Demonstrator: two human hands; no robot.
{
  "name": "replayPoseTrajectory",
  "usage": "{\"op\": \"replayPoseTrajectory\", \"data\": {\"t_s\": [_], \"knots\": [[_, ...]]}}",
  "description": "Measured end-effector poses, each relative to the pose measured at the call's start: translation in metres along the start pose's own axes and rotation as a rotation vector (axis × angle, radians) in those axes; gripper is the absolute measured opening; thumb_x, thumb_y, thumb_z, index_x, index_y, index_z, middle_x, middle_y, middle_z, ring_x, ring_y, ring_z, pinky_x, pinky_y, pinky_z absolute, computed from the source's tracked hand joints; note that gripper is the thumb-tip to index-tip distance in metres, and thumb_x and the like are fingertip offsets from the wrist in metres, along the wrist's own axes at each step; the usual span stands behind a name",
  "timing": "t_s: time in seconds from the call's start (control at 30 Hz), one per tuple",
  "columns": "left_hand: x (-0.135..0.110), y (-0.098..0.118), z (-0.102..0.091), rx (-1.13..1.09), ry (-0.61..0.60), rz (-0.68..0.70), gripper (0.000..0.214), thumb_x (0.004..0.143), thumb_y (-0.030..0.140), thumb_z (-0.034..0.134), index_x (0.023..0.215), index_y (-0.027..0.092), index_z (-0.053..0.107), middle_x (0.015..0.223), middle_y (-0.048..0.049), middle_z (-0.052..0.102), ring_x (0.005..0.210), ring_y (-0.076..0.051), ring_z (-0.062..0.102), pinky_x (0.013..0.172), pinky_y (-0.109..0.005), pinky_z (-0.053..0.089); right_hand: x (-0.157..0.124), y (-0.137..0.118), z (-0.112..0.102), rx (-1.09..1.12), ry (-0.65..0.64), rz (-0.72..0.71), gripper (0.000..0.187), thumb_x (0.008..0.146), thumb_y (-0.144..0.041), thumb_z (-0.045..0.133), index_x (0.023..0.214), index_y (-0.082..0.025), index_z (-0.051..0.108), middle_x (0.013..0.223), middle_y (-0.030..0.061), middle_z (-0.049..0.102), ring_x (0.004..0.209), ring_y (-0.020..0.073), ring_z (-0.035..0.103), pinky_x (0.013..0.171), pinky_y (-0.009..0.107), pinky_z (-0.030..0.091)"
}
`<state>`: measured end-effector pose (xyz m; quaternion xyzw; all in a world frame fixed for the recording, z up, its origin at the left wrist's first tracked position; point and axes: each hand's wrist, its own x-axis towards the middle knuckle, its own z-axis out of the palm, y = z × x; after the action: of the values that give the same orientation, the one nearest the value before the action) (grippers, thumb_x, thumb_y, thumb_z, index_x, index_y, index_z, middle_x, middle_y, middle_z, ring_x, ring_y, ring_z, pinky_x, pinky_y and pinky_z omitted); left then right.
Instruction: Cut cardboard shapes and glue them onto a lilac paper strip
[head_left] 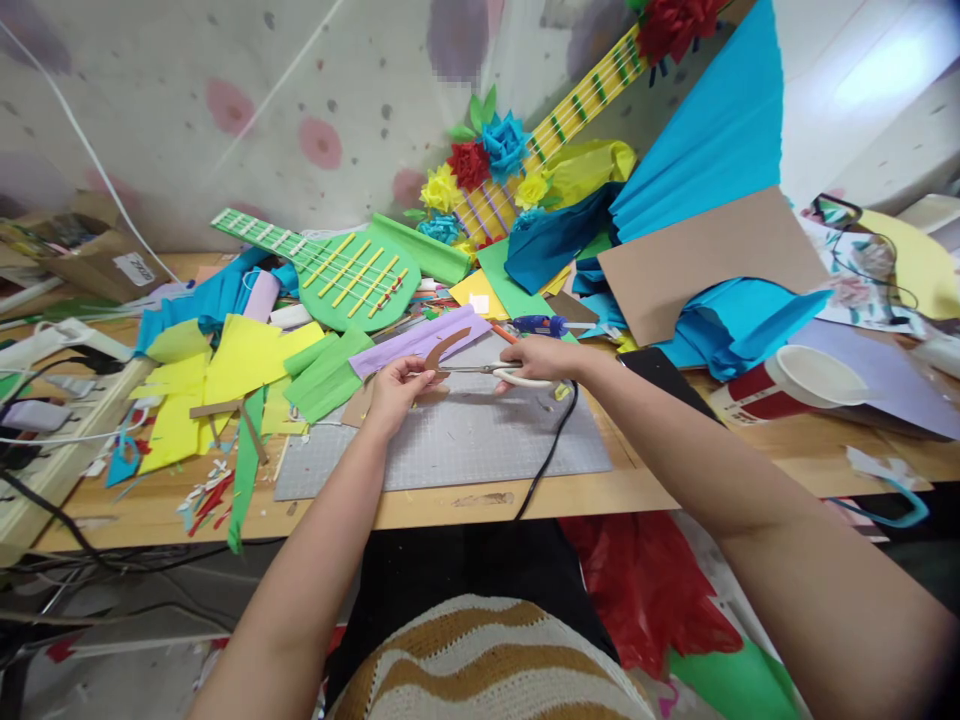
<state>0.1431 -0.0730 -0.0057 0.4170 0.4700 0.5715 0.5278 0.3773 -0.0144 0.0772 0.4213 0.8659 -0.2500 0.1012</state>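
Note:
Above the grey cutting mat [480, 450], my left hand [397, 393] pinches a curved piece of brown cardboard [448, 345]. My right hand [532, 362] is wrapped round white-handled scissors [525, 380]. The scissor blades point left and reach the cardboard close to my left fingertips; whether they are cutting into it I cannot tell. Just behind my hands lie a strip of purple crepe paper [420, 335] and a blue glue gun [540, 325].
A green paper lute shape [360, 280] and a yellow flower-covered guitar shape [585, 105] lean at the back. Yellow paper [240, 360] and green crepe pieces [326, 375] lie left. A paper cup [787, 385] stands right, near brown cardboard [705, 255]. A black cord [555, 440] crosses the mat.

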Motion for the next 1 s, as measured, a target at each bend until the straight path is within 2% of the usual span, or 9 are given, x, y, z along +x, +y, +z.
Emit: {"op": "replayPoseTrajectory", "data": {"t_s": [0.27,0.63,0.83,1.0], "knots": [[-0.0025,0.0016,0.0021,-0.006,0.000,-0.029,0.037,0.053,0.031,0.078,0.079,0.014,0.059,0.075,-0.0012,0.065,0.065,-0.013,0.066,0.067,-0.028,0.056,-0.0003,0.0005,-0.0032,-0.084,0.001,-0.003,0.049,0.064,-0.068,0.053,0.064,-0.019,0.048,0.057,-0.0003,0.044,0.056,0.0127,0.040,0.054,0.026,0.022],[-0.0029,0.0047,0.0029,-0.052,0.015,-0.067,0.038,0.050,0.030,0.080,0.077,0.013,0.059,0.073,-0.0007,0.064,0.065,-0.015,0.067,0.066,-0.029,0.057,0.0005,0.0005,-0.0052,-0.050,0.007,-0.010,0.049,0.064,-0.068,0.054,0.064,-0.019,0.049,0.058,-0.0006,0.045,0.057,0.0122,0.042,0.053,0.025,0.023],[-0.0036,0.0039,0.0034,-0.019,0.003,-0.068,0.036,0.054,0.029,0.078,0.079,0.012,0.059,0.075,-0.0027,0.065,0.067,-0.016,0.067,0.071,-0.033,0.056,0.0032,0.0048,-0.0054,-0.076,-0.016,-0.018,0.050,0.063,-0.069,0.054,0.066,-0.019,0.052,0.058,-0.0002,0.046,0.056,0.0129,0.042,0.053,0.026,0.022],[-0.0031,0.0053,0.0046,-0.041,0.038,-0.083,0.033,0.054,0.025,0.078,0.077,0.012,0.058,0.071,-0.0009,0.064,0.065,-0.015,0.066,0.070,-0.032,0.056,0.0038,0.0030,-0.0062,-0.061,-0.001,-0.011,0.050,0.062,-0.069,0.055,0.064,-0.019,0.052,0.057,0.0000,0.045,0.057,0.0131,0.041,0.054,0.026,0.021]]}}
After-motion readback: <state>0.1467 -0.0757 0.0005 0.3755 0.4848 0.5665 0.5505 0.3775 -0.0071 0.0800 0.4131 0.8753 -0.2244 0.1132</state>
